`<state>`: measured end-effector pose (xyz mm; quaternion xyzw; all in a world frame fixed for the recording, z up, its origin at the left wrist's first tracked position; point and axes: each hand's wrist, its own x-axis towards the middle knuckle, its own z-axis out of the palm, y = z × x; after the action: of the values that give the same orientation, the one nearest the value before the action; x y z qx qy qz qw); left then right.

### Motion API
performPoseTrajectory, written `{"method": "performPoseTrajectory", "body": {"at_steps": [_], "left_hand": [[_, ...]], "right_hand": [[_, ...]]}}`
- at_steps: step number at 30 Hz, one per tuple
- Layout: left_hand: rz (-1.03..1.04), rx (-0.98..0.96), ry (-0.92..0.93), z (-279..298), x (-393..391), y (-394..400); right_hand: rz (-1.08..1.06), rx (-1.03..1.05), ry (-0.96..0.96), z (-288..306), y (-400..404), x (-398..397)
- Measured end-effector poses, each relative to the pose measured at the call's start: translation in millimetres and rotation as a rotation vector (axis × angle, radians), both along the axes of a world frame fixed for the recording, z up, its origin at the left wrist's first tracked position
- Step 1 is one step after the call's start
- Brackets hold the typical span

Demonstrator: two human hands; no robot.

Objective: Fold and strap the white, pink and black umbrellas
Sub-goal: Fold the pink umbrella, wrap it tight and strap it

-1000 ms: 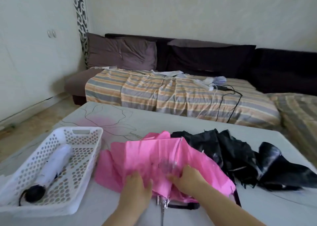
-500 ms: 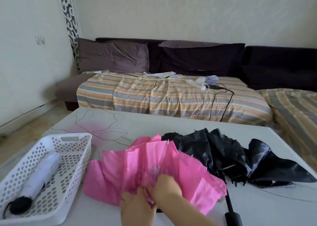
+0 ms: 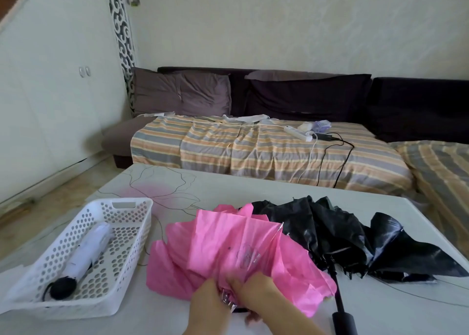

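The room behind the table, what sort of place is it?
Most likely a home living room: a dark sofa with cushions, a striped blanket spread over its seat, and a power strip lying on it.

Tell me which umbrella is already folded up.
The white umbrella, rolled tight in the white basket. The pink umbrella and black umbrella lie loose on the table.

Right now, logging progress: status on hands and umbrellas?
Both hands gathering pink umbrella, unstrapped. White umbrella done, in basket. Black umbrella loose alongside.
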<state>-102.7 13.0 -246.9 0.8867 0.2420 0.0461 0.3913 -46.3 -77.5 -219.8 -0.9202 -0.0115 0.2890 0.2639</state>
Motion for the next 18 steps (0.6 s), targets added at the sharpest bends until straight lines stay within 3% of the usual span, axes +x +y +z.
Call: {"method": "performPoseTrajectory", "body": {"at_steps": [4,8,11,15,18], "left_hand": [[-0.036,0.056,-0.009,18.4,-15.3,-8.3],[-0.116,0.126,-0.061,42.2,-24.9,-24.1],[-0.19,0.226,-0.164,68.5,-22.1,-35.4],[-0.331,0.235,-0.374,99.7,-18.7,-63.6],[-0.385,0.226,-0.477,108.8,-13.3,-89.5]], "right_hand": [[-0.132,0.225,0.082,11.5,-3.3,-15.6],[-0.393,0.548,0.189,18.2,-6.3,-15.5],[-0.407,0.774,0.202,49.8,-20.1,-18.4],[-0.477,1.052,0.057,78.1,-53.8,-13.9],[-0.627,1.11,-0.122,88.7,-82.4,-13.6]]}}
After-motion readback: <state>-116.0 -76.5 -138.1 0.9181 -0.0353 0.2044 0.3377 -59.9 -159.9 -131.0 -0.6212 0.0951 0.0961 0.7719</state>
